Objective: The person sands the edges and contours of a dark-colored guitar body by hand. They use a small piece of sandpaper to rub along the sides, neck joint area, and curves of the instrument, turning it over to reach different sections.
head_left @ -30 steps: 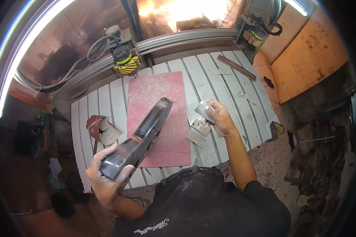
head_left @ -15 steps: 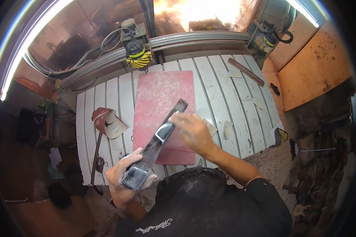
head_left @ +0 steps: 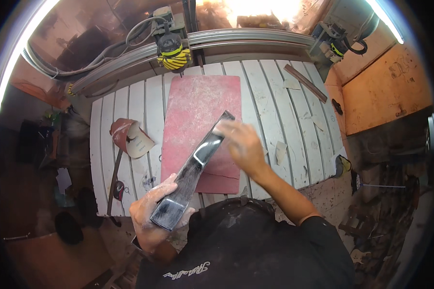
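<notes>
A long, dusty black bar [head_left: 190,176], tapered, with glossy patches and a broad near end, slants over a pink rectangular mat [head_left: 193,103]. Its near end lies in my left hand [head_left: 147,209], closed around it from below with the fingers along one edge. Close to the narrow far end, the bent fingers of my right hand [head_left: 243,144] press on the bar's face. That hand is slightly blurred; whatever sits under its fingertips is hidden. White dust coats my left hand and the fingers of the right.
Under the mat stands a white slatted table [head_left: 255,96]. A curled reddish-brown abrasive sheet [head_left: 122,132] lies left, above a dark strip [head_left: 115,180]. At the right are a wooden strip [head_left: 306,83] and paper scraps [head_left: 281,152]. A machine head [head_left: 171,45] hangs from a rail behind.
The right hand's fingers have slid a little along the bar toward its far end. My left hand keeps its grip. The whole view has shifted slightly, with the table now higher in the picture.
</notes>
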The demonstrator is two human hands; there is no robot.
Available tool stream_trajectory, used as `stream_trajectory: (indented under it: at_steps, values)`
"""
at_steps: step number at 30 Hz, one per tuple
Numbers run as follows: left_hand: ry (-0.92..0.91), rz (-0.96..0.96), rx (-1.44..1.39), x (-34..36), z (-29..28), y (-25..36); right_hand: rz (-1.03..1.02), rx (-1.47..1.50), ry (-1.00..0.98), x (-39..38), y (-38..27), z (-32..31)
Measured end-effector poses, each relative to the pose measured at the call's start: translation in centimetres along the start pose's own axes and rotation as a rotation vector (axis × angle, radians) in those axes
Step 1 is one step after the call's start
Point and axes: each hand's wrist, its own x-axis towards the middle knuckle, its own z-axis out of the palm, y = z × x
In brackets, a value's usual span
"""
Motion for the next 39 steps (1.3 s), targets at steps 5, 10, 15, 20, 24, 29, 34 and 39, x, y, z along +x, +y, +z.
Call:
stream_trajectory:
  at_steps: [5, 10, 15, 20, 24, 29, 34, 39]
  values:
    - [-0.003, 0.02, 0.021, 0.2, 0.1, 0.2, 0.062, -0.03, -0.064, 0.1, -4.3, -0.9]
    - [0.017, 0.05, -0.001, -0.1, 0.5, 0.3, 0.316, -0.14, -0.013, 0.7, 2.4, -1.0]
    - [0.016, 0.059, -0.004, -0.1, 0.6, 0.1, 0.054, -0.003, -0.051, -0.4, -3.3, -0.4]
    - [0.013, 0.07, -0.011, -0.4, 0.7, 0.0, 0.238, -0.159, -0.02, 0.6, 1.9, -0.8]
    - [0.003, 0.046, -0.014, -0.3, 0.7, 0.5, 0.13, 0.096, -0.138, -0.5, -5.6, -0.6]
    - [-0.064, 0.114, 0.059, -0.9, 0.1, -0.7, 0.283, -0.02, 0.03, 0.9, 2.8, -0.7]
    - [-0.057, 0.068, 0.031, -1.2, -0.3, -0.9, 0.113, 0.09, -0.075, -0.6, -2.6, -0.2]
    - [-0.072, 0.04, 0.044, -1.7, -0.5, -1.0, 0.243, -0.023, 0.019, -0.1, 2.6, -0.2]
